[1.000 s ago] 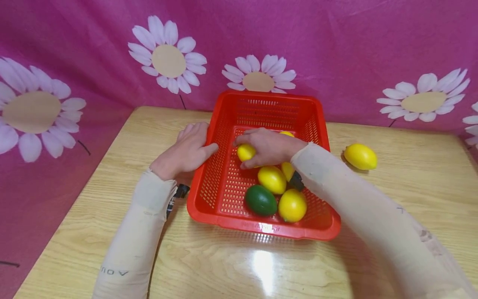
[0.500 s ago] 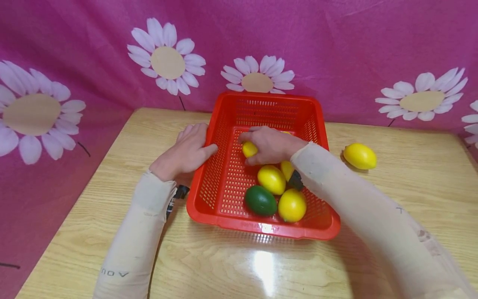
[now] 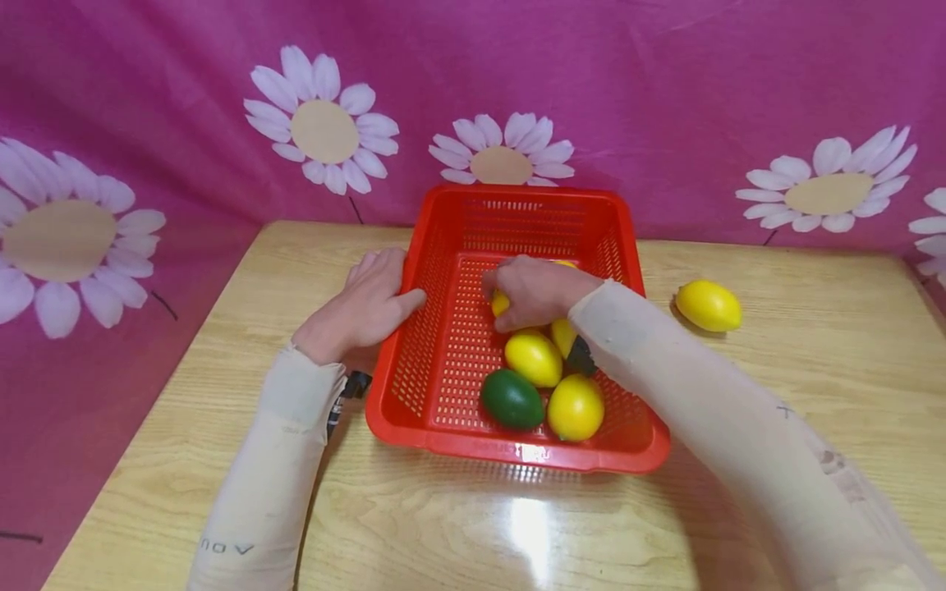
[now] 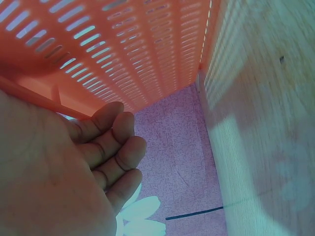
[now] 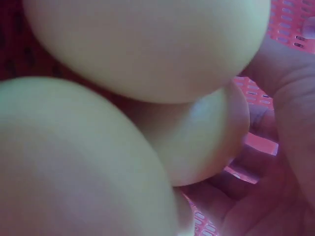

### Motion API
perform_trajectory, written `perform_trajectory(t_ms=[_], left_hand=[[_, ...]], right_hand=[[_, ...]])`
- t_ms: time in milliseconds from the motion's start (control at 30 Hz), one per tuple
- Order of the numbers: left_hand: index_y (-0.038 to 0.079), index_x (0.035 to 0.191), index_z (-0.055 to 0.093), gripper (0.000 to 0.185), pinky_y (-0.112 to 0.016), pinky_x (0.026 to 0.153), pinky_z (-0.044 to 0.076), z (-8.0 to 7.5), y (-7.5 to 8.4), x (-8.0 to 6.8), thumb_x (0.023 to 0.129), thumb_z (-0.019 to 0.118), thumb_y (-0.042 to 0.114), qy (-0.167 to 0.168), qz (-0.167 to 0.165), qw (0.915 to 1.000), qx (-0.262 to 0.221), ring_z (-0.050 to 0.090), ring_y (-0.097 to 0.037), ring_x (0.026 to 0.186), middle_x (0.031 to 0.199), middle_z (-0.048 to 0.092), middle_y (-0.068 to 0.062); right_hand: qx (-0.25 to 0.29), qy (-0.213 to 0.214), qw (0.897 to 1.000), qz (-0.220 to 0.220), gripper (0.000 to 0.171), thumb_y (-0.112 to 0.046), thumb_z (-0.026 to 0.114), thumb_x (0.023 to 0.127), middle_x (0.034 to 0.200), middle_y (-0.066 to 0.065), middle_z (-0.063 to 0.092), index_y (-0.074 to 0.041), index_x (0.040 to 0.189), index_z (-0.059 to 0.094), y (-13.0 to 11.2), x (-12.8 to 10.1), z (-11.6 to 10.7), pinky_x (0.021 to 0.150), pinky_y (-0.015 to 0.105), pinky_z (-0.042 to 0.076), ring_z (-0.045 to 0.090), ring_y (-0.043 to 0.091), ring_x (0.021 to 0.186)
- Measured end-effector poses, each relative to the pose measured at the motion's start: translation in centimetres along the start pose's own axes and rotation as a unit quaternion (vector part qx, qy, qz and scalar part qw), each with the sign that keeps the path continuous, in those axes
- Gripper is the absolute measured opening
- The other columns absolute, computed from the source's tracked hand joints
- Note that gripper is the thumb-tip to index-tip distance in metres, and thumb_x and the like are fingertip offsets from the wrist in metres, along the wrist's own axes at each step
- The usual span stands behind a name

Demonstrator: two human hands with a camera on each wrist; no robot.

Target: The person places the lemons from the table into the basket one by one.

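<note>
A red plastic basket (image 3: 510, 452) stands on the table. My left hand (image 3: 358, 308) grips its left rim, thumb over the edge; in the left wrist view the curled fingers (image 4: 129, 152) lie outside the wall. Inside the basket, my right hand (image 3: 538, 289) curls round a lemon (image 3: 500, 304), which it mostly covers. In front of that hand lie a lemon (image 3: 534, 358), another lemon (image 3: 576, 408) and a dark green oval fruit (image 3: 512, 399). The right wrist partly hides one more lemon (image 3: 563, 335). Pale, blurred lemons (image 5: 78, 162) fill the right wrist view.
One lemon (image 3: 708, 305) lies outside, to the right of the basket, on the wooden table (image 3: 414, 525). Behind the table hangs a magenta cloth (image 3: 665, 98) with large white flowers. The basket walls rise around my right hand.
My right hand has shifted a little to the right inside the basket, with the lemon in its fingers. My left hand keeps its hold on the rim. The view has shifted slightly.
</note>
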State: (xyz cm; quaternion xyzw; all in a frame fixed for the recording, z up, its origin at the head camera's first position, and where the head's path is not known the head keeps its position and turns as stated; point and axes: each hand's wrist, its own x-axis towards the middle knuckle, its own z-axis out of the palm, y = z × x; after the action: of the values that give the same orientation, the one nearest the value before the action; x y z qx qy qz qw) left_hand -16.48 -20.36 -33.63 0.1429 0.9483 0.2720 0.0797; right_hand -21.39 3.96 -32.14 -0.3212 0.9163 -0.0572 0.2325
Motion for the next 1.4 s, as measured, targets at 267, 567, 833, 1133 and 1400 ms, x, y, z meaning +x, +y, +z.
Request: perform_trajectory(t_ms=[267,567,833,1133,1400], left_hand=[[0.006,0.132,0.048,0.042,-0.041,0.092,0.034,0.06,-0.05,-0.09,0.097,0.052,0.029,0.004,-0.002,1.0,0.006,0.042,-0.025,0.114,0.117,0.054,-0.01],[0.005,0.132,0.048,0.043,-0.041,0.093,0.033,0.01,-0.02,-0.02,0.097,0.051,0.029,0.002,-0.002,0.9999,0.01,0.041,-0.025,0.115,0.117,0.054,-0.01],[0.005,0.133,0.047,0.044,-0.041,0.093,0.033,0.04,-0.04,-0.05,0.097,0.051,0.029,0.002,0.0,1.0,0.009,0.04,-0.025,0.116,0.117,0.054,-0.01],[0.005,0.133,0.047,0.044,-0.041,0.093,0.033,-0.02,0.0,-0.09,0.097,0.05,0.03,0.003,-0.001,0.9999,0.014,0.04,-0.026,0.116,0.117,0.054,-0.01],[0.006,0.134,0.047,0.043,-0.042,0.094,0.034,-0.03,-0.06,-0.1,0.097,0.051,0.029,0.001,0.004,0.9999,0.01,0.042,-0.025,0.117,0.12,0.055,-0.009]], right_hand=[[-0.015,-0.017,1.0,0.017,0.053,-0.04,0.077,0.089,0.119,0.004,0.07,-0.017,0.134,0.063,-0.08,0.08,0.25,0.104,0.044,0.054,0.063,0.025,0.105],[-0.013,-0.017,1.0,0.018,0.054,-0.041,0.075,0.09,0.123,0.004,0.069,-0.018,0.137,0.062,-0.04,-0.12,0.25,0.104,0.043,0.054,0.063,0.024,0.105],[-0.007,-0.012,1.0,0.024,0.054,-0.043,0.076,0.088,0.122,-0.001,0.068,-0.023,0.137,0.062,0.06,-0.26,0.21,0.102,0.039,0.056,0.064,0.021,0.102],[0.004,-0.005,1.0,0.017,0.051,-0.039,0.073,0.092,0.125,0.004,0.068,-0.017,0.137,0.062,0.08,-0.17,-0.07,0.101,0.042,0.055,0.061,0.024,0.105],[0.002,-0.004,1.0,0.023,0.051,-0.041,0.071,0.093,0.123,0.003,0.066,-0.019,0.138,0.061,0.18,-0.29,-0.29,0.096,0.041,0.054,0.06,0.024,0.105]])
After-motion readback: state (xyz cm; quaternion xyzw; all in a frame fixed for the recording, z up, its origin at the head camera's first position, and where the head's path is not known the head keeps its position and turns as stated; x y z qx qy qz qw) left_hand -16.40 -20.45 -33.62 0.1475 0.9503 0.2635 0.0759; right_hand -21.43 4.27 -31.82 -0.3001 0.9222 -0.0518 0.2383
